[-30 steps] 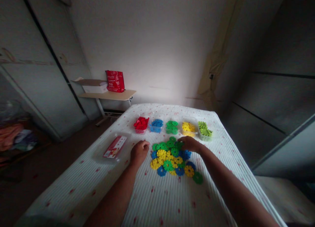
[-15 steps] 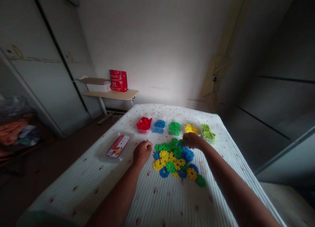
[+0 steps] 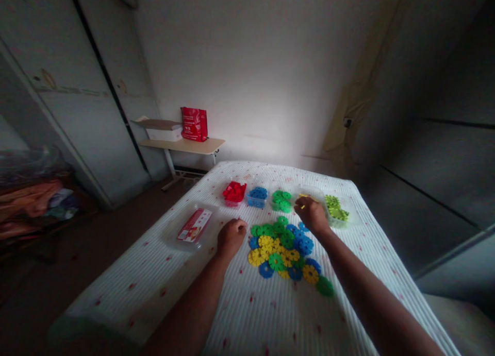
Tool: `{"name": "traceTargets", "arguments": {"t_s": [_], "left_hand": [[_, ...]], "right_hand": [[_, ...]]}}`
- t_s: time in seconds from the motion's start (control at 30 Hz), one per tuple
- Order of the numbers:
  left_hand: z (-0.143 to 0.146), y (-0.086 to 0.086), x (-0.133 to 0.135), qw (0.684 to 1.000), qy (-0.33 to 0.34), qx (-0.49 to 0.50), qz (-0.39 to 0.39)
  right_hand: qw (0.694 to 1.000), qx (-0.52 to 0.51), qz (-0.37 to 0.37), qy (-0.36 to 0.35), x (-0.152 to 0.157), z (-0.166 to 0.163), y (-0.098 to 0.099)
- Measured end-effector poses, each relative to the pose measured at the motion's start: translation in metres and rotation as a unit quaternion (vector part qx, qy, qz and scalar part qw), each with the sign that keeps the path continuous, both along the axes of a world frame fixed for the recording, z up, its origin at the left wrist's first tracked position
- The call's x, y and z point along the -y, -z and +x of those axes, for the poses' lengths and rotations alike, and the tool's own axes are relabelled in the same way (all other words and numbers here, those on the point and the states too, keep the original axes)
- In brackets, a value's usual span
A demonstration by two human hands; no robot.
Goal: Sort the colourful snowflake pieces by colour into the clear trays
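Observation:
My right hand [image 3: 312, 215] is curled in front of the clear tub of yellow pieces [image 3: 305, 195], hiding most of it. A thin yellow plastic piece [image 3: 302, 207] shows between its fingers. My left hand [image 3: 231, 238] is closed just left of the loose pile. Whether anything is inside it I cannot make out. The pile mixes notched plastic discs: green discs [image 3: 276, 262], yellow discs [image 3: 256, 257] and blue discs [image 3: 305, 244], overlapping on the cloth.
Along the back stand clear tubs of red pieces [image 3: 234, 192], blue pieces [image 3: 257, 193], green pieces [image 3: 282, 200] and lime pieces [image 3: 335, 209]. A clear lidded box with a red label [image 3: 194, 225] lies left. Beyond, a side table [image 3: 193, 146] carries a red bag [image 3: 194, 124] and a white box [image 3: 164, 133].
My right hand has moved from the back edge of the pile up to the yellow tub, and yellow now shows at its fingers. My left hand stays beside the pile. The view has shifted slightly.

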State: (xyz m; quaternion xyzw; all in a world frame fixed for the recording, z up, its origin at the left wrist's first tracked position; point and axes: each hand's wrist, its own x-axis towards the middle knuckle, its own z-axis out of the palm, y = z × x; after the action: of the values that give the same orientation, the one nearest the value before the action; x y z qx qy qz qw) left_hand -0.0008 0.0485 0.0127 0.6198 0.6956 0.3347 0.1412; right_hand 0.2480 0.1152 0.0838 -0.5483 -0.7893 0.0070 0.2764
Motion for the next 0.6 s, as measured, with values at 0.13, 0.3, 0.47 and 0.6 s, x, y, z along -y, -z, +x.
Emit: {"name": "traceTargets", "arguments": {"t_s": [0.13, 0.3, 0.47, 0.6], "left_hand": [[0.001, -0.001, 0.000, 1.000, 0.000, 0.008, 0.000], [-0.001, 0.000, 0.001, 0.999, 0.046, 0.026, -0.015], [-0.003, -0.004, 0.006, 0.989, 0.146, 0.001, -0.028], [-0.002, -0.008, 0.010, 0.986, 0.165, -0.028, -0.021]], "right_hand": [[0.999, 0.047, -0.001, -0.016, 0.031, 0.038, 0.025], [0.995, 0.045, -0.058, 0.066, 0.056, 0.088, 0.048], [0.990, 0.039, -0.094, 0.100, 0.060, 0.096, 0.054], [0.987, 0.061, -0.092, 0.116, 0.058, 0.090, 0.055]]}}
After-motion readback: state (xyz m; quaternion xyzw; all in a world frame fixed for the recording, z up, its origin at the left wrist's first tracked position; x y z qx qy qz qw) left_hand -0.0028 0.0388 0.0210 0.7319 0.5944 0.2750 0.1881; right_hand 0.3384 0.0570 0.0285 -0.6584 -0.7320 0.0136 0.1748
